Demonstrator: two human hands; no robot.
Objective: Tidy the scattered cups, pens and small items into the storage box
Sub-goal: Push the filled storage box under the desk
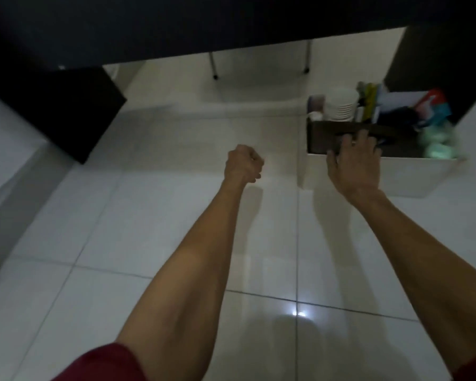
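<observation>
Dim, motion-blurred, glare on floor tiles

We see a floor of glossy white tiles crossed by thin grey grout lines, and on it a box that is white outside and dark brown inside. In the box we make out ribbed white cups, a yellow-green strip, a packet in red, white and teal, something black and a blurred pale-green bundle. We also note a black cabinet at the left, grey chair legs with black feet, and a dark red sleeve at the bottom edge.
</observation>
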